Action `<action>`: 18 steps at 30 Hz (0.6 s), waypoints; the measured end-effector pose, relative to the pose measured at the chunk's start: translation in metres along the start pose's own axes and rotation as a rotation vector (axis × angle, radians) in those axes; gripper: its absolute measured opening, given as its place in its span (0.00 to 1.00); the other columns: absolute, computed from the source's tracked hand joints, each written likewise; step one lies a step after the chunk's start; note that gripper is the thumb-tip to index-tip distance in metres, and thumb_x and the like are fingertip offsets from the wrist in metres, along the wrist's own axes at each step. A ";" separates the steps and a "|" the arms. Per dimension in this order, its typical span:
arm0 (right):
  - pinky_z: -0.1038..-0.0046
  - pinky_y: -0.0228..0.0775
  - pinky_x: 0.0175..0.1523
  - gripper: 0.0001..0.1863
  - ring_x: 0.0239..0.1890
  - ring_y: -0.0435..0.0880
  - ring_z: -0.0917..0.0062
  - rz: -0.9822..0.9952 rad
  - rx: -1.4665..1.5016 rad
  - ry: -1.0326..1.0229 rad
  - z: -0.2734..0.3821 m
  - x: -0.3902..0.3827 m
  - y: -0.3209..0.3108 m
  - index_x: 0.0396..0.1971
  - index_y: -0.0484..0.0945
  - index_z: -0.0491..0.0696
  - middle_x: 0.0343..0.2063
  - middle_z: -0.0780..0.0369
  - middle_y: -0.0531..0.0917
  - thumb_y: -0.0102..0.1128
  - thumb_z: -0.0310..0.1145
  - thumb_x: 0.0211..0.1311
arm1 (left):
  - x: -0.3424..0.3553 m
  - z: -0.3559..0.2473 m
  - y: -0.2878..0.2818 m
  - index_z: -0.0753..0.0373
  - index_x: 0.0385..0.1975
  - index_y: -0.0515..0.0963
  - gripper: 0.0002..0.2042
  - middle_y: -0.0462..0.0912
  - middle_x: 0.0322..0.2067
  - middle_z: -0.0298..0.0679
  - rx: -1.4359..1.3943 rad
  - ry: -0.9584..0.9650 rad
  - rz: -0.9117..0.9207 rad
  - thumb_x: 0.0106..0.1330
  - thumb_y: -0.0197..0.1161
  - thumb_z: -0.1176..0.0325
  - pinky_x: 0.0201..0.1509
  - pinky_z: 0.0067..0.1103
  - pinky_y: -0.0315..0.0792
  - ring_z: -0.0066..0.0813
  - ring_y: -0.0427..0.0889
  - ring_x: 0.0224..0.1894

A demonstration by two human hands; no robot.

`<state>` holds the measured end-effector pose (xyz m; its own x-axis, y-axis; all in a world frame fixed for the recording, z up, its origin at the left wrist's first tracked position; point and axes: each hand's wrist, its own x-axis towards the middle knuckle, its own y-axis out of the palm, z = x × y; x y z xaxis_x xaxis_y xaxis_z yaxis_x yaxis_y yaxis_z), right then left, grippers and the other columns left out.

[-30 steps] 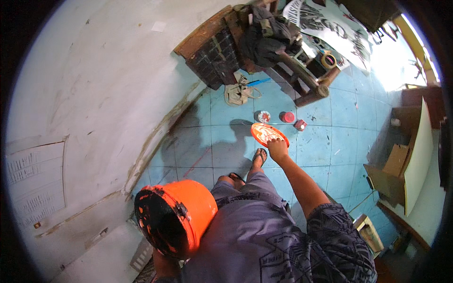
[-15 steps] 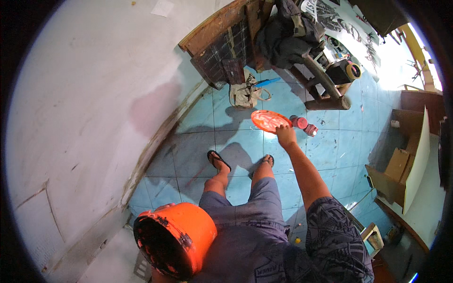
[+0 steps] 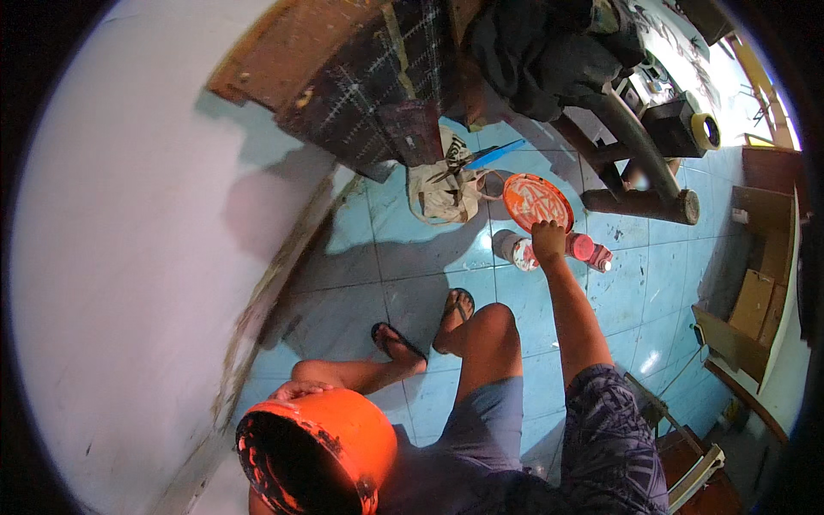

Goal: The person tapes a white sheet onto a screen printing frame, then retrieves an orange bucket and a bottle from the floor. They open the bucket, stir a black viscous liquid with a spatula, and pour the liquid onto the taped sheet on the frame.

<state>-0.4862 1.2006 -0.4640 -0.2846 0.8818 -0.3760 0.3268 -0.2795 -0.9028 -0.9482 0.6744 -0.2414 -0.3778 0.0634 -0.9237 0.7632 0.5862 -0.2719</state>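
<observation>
The right hand [image 3: 548, 240] stretches forward on a straight arm, fingers pinching the near rim of a round orange lid [image 3: 537, 201] streaked with white, held above the blue tiled floor [image 3: 412, 257]. The left hand [image 3: 300, 390] grips the rim of an orange bucket [image 3: 318, 451], glossy and paint-smeared. Since earlier, the view has closed in on both.

You hold a round orange lid [image 3: 537, 201], streaked with white paint, tilted by its near edge just above the small paint cans [image 3: 518, 250], and a paint-smeared orange bucket [image 3: 318, 451] against your knee.
</observation>
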 end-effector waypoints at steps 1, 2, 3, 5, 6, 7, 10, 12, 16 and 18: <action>0.60 0.75 0.46 0.09 0.47 0.82 0.65 -0.019 -0.008 -0.011 0.001 0.008 0.014 0.34 0.85 0.51 0.37 0.61 0.86 0.55 0.35 0.61 | 0.017 -0.006 0.008 0.67 0.52 0.77 0.29 0.83 0.46 0.49 0.010 0.005 0.010 0.72 0.49 0.44 0.54 0.34 0.71 0.38 0.81 0.47; 0.61 0.74 0.45 0.09 0.46 0.82 0.65 -0.011 -0.036 -0.004 0.003 0.017 0.028 0.33 0.85 0.51 0.37 0.61 0.86 0.56 0.35 0.61 | 0.041 -0.016 0.018 0.67 0.52 0.77 0.29 0.83 0.45 0.49 0.031 0.019 0.028 0.72 0.49 0.44 0.54 0.34 0.71 0.38 0.81 0.47; 0.62 0.75 0.45 0.09 0.46 0.83 0.65 0.005 -0.058 0.001 0.006 0.024 0.037 0.33 0.85 0.52 0.37 0.61 0.86 0.55 0.35 0.61 | 0.060 -0.025 0.027 0.67 0.52 0.77 0.29 0.83 0.45 0.49 0.046 0.028 0.041 0.72 0.49 0.44 0.54 0.34 0.71 0.38 0.81 0.47; 0.64 0.76 0.46 0.09 0.45 0.84 0.66 0.030 -0.105 0.014 0.007 0.040 0.057 0.33 0.85 0.52 0.36 0.61 0.86 0.55 0.34 0.61 | 0.101 -0.044 0.047 0.67 0.52 0.77 0.29 0.83 0.45 0.49 0.072 0.068 0.077 0.72 0.49 0.44 0.54 0.34 0.71 0.38 0.81 0.47; 0.63 0.77 0.44 0.09 0.43 0.85 0.66 -0.004 -0.119 -0.001 0.009 0.044 0.068 0.32 0.85 0.52 0.35 0.61 0.87 0.56 0.34 0.61 | 0.118 -0.051 0.055 0.67 0.52 0.77 0.29 0.83 0.45 0.49 0.082 0.085 0.096 0.72 0.49 0.44 0.54 0.34 0.71 0.38 0.81 0.47; 0.64 0.77 0.44 0.09 0.44 0.86 0.67 0.036 -0.111 0.003 0.009 0.049 0.078 0.32 0.86 0.52 0.36 0.61 0.87 0.56 0.34 0.61 | 0.135 -0.058 0.064 0.67 0.52 0.77 0.29 0.83 0.45 0.49 0.094 0.099 0.118 0.72 0.49 0.44 0.54 0.34 0.71 0.38 0.81 0.47; 0.64 0.78 0.43 0.07 0.41 0.88 0.69 0.086 -0.061 0.003 0.024 0.066 0.093 0.32 0.86 0.51 0.36 0.60 0.88 0.59 0.33 0.60 | 0.179 -0.080 0.090 0.67 0.52 0.77 0.29 0.83 0.45 0.49 0.132 0.160 0.164 0.72 0.49 0.44 0.54 0.34 0.71 0.38 0.81 0.47; 0.63 0.79 0.43 0.08 0.40 0.88 0.67 0.132 0.010 0.066 0.019 0.076 0.096 0.33 0.86 0.50 0.36 0.59 0.88 0.64 0.37 0.57 | 0.203 -0.092 0.108 0.67 0.52 0.77 0.29 0.83 0.45 0.49 0.152 0.202 0.207 0.72 0.49 0.44 0.54 0.34 0.71 0.38 0.81 0.47; 0.63 0.78 0.44 0.22 0.43 0.87 0.61 -0.101 0.395 0.026 0.001 0.077 0.066 0.37 0.83 0.44 0.36 0.54 0.87 0.69 0.50 0.55 | 0.232 -0.110 0.123 0.67 0.52 0.77 0.28 0.83 0.45 0.49 0.164 0.279 0.263 0.72 0.49 0.44 0.53 0.34 0.72 0.38 0.81 0.46; 0.64 0.77 0.46 0.21 0.43 0.86 0.61 -0.169 0.922 -0.003 0.017 0.061 0.000 0.40 0.83 0.42 0.38 0.52 0.86 0.65 0.47 0.60 | 0.233 -0.113 0.117 0.67 0.52 0.77 0.28 0.83 0.45 0.48 0.151 0.302 0.247 0.72 0.49 0.44 0.53 0.34 0.72 0.38 0.81 0.46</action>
<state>-0.5195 1.2480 -0.4904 -0.2659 0.9376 -0.2239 -0.5621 -0.3395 -0.7542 -1.0062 0.8486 -0.4575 -0.2935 0.4343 -0.8516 0.9097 0.4005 -0.1093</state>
